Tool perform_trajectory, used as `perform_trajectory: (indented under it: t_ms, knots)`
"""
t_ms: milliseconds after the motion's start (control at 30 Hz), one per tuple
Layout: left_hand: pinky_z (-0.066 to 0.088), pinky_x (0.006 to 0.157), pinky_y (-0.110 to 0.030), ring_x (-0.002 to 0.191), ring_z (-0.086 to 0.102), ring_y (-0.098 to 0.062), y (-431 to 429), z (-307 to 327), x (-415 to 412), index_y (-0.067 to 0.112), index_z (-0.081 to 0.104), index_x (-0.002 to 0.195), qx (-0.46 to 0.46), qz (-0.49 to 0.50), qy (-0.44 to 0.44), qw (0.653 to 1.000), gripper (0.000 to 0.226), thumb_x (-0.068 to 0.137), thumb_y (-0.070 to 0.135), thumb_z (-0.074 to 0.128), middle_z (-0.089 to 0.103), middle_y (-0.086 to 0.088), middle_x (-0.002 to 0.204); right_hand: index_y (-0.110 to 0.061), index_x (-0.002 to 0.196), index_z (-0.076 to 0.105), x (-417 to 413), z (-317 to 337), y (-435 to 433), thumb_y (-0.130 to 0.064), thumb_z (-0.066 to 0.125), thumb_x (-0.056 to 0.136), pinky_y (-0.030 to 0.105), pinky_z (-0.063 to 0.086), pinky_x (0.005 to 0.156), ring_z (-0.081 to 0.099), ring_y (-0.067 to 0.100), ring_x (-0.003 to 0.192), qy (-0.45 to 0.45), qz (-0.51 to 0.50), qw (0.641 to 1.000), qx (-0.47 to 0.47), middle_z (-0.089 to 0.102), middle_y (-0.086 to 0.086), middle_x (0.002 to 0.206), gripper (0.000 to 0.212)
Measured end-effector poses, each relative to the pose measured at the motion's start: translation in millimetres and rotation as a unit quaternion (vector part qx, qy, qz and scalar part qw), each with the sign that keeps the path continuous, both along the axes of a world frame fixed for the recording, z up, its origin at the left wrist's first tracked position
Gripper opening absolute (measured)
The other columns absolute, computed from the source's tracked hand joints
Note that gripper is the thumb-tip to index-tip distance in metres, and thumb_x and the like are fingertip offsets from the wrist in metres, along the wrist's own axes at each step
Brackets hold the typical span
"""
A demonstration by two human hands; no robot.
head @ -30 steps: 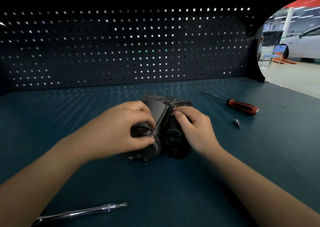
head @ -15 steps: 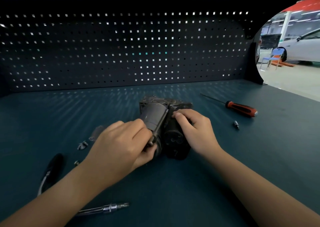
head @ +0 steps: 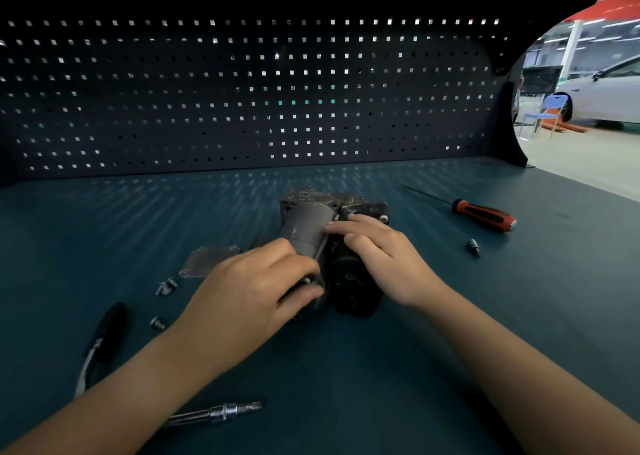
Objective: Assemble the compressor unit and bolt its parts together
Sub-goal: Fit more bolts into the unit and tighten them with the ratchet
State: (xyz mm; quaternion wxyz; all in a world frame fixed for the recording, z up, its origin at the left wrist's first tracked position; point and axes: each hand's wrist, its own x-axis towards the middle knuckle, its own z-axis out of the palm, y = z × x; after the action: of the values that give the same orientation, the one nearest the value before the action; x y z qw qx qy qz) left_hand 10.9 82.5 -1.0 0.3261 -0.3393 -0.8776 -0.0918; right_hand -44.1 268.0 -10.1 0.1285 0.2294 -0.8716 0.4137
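Note:
The dark metal compressor unit (head: 313, 224) lies in the middle of the bench, a grey cylinder on its left and a black housing on its right. My left hand (head: 256, 284) pinches a long bolt at the near end of the cylinder. My right hand (head: 379, 252) rests on top of the unit, its fingers curled over the black housing and the seam beside the cylinder. A flat metal cover plate (head: 207, 260) lies to the left of the unit, with loose bolts (head: 166, 286) near it.
A red-and-black screwdriver (head: 485, 213) and a small bit (head: 473, 247) lie to the right. A black-handled ratchet (head: 104, 336) lies at the left, an extension bar (head: 221, 413) near the front edge. A pegboard wall (head: 242, 90) closes the back.
My left hand has slid from the top of the cylinder down to its near end and taken the bolt. That uncovered the plate, the loose bolts and the ratchet. My right hand barely moved.

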Motion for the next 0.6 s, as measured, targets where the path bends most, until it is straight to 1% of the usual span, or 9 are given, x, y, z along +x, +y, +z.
perform_trajectory:
  t_ms: [67, 167, 267, 367, 433, 467, 500, 533, 600]
  knots:
    - [0.04, 0.061, -0.021, 0.053, 0.057, -0.011, 0, 2, -1, 0.011, 0.071, 0.078, -0.015, -0.011, 0.007, 1.0, 0.03, 0.08, 0.032, 0.05, 0.06, 0.001, 0.069, -0.027, 0.116, 0.063, 0, 4, 0, -0.015, 0.036, 0.095, 0.037, 0.019, 0.112, 0.032, -0.006, 0.121, 0.0, -0.005, 1.0, 0.016, 0.055, -0.015, 0.127, 0.036]
    - [0.04, 0.065, -0.02, 0.056, 0.058, -0.008, -6, 6, 0, 0.013, 0.073, 0.086, -0.045, -0.021, -0.005, 0.999, 0.033, 0.082, 0.033, 0.047, 0.062, 0.003, 0.072, -0.026, 0.115, 0.064, -2, 9, -1, -0.014, 0.035, 0.093, 0.04, 0.021, 0.111, 0.039, 0.004, 0.124, 0.001, -0.008, 0.998, 0.055, 0.057, -0.01, 0.127, 0.038]
    - [0.042, 0.061, -0.016, 0.063, 0.057, -0.005, -11, 7, 0, 0.014, 0.074, 0.093, -0.059, -0.034, -0.027, 0.997, 0.035, 0.084, 0.03, 0.044, 0.062, 0.005, 0.076, -0.028, 0.115, 0.064, -5, 10, -2, -0.017, 0.038, 0.091, 0.039, 0.023, 0.111, 0.043, 0.008, 0.123, -0.005, -0.003, 0.998, 0.067, 0.057, -0.01, 0.127, 0.036]
    - [0.046, 0.06, -0.022, 0.07, 0.05, -0.004, -12, 5, -2, 0.017, 0.074, 0.091, -0.034, -0.021, -0.026, 0.999, 0.033, 0.082, 0.035, 0.047, 0.059, 0.004, 0.079, -0.027, 0.115, 0.063, -17, 16, 1, -0.021, 0.05, 0.088, 0.037, 0.025, 0.111, 0.048, 0.013, 0.121, 0.024, -0.088, 0.995, 0.03, 0.059, -0.009, 0.126, 0.03]
    - [0.051, 0.065, -0.027, 0.079, 0.052, -0.006, -12, 3, -3, 0.017, 0.071, 0.096, -0.002, 0.002, -0.039, 0.999, 0.038, 0.078, 0.045, 0.052, 0.057, 0.002, 0.089, -0.025, 0.123, 0.057, -28, 21, 5, -0.028, 0.052, 0.089, 0.048, 0.012, 0.114, 0.04, 0.014, 0.128, 0.039, -0.158, 0.984, 0.069, 0.049, -0.009, 0.137, 0.034]
    - [0.051, 0.071, -0.028, 0.086, 0.053, -0.008, -11, 1, -3, 0.016, 0.067, 0.104, 0.014, 0.023, -0.049, 0.998, 0.047, 0.075, 0.051, 0.056, 0.056, 0.002, 0.098, -0.025, 0.127, 0.053, -33, 21, 6, -0.031, 0.051, 0.09, 0.052, 0.006, 0.114, 0.035, 0.013, 0.132, 0.034, -0.166, 0.982, 0.082, 0.043, -0.009, 0.142, 0.037]
    - [0.048, 0.078, -0.028, 0.093, 0.052, -0.01, -9, -2, -3, 0.015, 0.061, 0.112, 0.035, 0.048, -0.068, 0.996, 0.058, 0.07, 0.055, 0.059, 0.052, 0.003, 0.108, -0.025, 0.13, 0.051, -36, 19, 7, -0.033, 0.05, 0.091, 0.052, 0.007, 0.114, 0.031, 0.013, 0.135, 0.025, -0.155, 0.984, 0.081, 0.039, -0.009, 0.145, 0.04]
    - [0.044, 0.082, -0.026, 0.098, 0.05, -0.011, -7, -4, -1, 0.015, 0.056, 0.117, 0.06, 0.071, -0.09, 0.992, 0.066, 0.066, 0.057, 0.06, 0.048, 0.004, 0.114, -0.024, 0.131, 0.049, -37, 16, 7, -0.035, 0.05, 0.091, 0.051, 0.011, 0.114, 0.029, 0.014, 0.136, 0.016, -0.133, 0.988, 0.073, 0.036, -0.007, 0.147, 0.041]
    - [0.04, 0.083, -0.026, 0.101, 0.048, -0.012, -6, -8, 1, 0.013, 0.054, 0.117, 0.088, 0.092, -0.086, 0.988, 0.068, 0.064, 0.054, 0.061, 0.046, 0.003, 0.117, -0.026, 0.133, 0.047, -32, 11, 11, -0.042, 0.05, 0.09, 0.038, 0.017, 0.114, 0.026, 0.012, 0.137, 0.008, -0.079, 0.995, 0.057, 0.032, -0.005, 0.149, 0.046]
